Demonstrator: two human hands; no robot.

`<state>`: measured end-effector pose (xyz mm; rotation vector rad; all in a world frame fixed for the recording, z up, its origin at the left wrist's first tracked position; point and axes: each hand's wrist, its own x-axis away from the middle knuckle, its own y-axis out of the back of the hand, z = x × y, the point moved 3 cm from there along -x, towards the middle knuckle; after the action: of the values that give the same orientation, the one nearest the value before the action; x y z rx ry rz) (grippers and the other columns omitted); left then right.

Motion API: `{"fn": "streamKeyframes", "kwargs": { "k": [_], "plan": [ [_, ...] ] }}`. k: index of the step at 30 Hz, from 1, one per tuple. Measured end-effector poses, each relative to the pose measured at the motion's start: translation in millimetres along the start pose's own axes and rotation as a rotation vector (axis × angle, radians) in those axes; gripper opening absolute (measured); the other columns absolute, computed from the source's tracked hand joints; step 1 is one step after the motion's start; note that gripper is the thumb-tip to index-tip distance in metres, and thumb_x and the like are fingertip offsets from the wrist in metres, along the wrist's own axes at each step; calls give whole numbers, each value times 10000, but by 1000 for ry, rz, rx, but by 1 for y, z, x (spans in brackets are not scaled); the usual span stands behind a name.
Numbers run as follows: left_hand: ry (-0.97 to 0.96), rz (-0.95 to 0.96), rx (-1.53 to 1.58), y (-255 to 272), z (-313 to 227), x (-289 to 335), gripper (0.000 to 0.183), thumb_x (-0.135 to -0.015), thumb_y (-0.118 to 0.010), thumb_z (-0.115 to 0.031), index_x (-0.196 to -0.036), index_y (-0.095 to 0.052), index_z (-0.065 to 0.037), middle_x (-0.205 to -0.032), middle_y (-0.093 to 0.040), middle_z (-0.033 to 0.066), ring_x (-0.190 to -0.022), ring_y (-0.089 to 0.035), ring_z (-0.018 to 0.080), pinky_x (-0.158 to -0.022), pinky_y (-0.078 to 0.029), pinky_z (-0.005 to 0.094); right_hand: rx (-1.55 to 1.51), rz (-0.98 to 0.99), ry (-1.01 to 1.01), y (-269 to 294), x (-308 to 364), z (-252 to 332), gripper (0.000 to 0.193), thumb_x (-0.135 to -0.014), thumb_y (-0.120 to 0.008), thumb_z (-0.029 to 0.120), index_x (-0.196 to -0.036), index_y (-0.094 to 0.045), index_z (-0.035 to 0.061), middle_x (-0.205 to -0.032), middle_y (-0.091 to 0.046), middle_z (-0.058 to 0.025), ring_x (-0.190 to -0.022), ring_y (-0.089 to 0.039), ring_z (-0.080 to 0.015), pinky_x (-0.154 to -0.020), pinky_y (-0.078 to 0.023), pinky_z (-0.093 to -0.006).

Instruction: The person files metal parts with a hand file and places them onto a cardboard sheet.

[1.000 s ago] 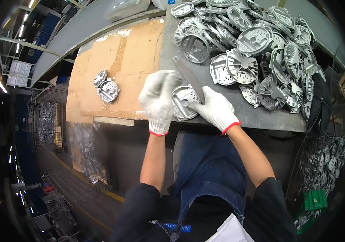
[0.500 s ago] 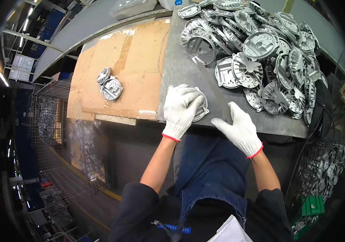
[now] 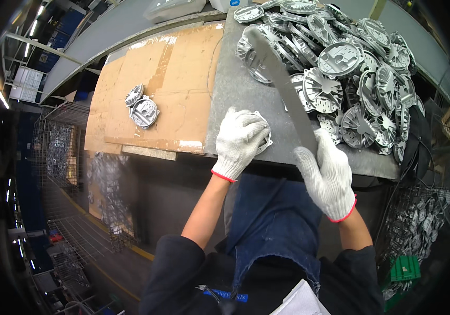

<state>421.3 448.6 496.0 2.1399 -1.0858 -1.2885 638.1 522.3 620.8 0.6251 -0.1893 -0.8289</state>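
My left hand (image 3: 239, 143), in a white knit glove with a red cuff, grips a round silver metal casting (image 3: 266, 135) against the grey bench top (image 3: 228, 86) near its front edge. Most of that casting is hidden under the glove. In my gloved right hand (image 3: 331, 178) is a long flat metal file (image 3: 289, 94), its blade raised and slanting up and to the left. The blade passes in front of the heap's left side and does not touch the held casting.
A large heap of similar castings (image 3: 339, 59) covers the bench at the far right. Two castings (image 3: 144, 113) rest on brown cardboard (image 3: 183, 94) at the left. Wire baskets with metal parts (image 3: 419, 226) stand low on the right and left. A green box (image 3: 405, 268) is at lower right.
My right hand has drawn back toward me and to the right, lifting the file off the held casting's side. My left hand stays on the casting.
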Motion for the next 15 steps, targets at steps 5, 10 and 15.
{"fn": "streamKeyframes", "kwargs": {
  "k": [5,10,15],
  "plan": [
    [-40,-31,9,-6,0,2,124,-858,-906,-180,-957,-871,-114,-1054,-833,68,-1078,-780,305,-1101,-547,514,289,-25,79,-39,15,-30,335,-1128,-713,369,-1113,-601,53,-670,-693,-159,-582,-724,-387,-548,-558,-479],
    [-55,15,45,-2,0,4,146,-839,-913,-177,-965,-868,-118,-1058,-833,72,-1096,-779,303,-1126,-542,500,510,118,43,-52,20,-52,407,-1147,-656,460,-1056,-590,69,-649,-696,-163,-560,-714,-392,-522,-557,-478],
    [2,52,-12,1,-1,-2,133,-879,-892,-203,-970,-869,-109,-1039,-823,72,-1092,-767,304,-1100,-543,500,310,61,-140,-47,0,-37,497,-1058,-755,422,-1295,-598,15,-827,-768,-238,-770,-768,-479,-706,-600,-539]
  ]
}}
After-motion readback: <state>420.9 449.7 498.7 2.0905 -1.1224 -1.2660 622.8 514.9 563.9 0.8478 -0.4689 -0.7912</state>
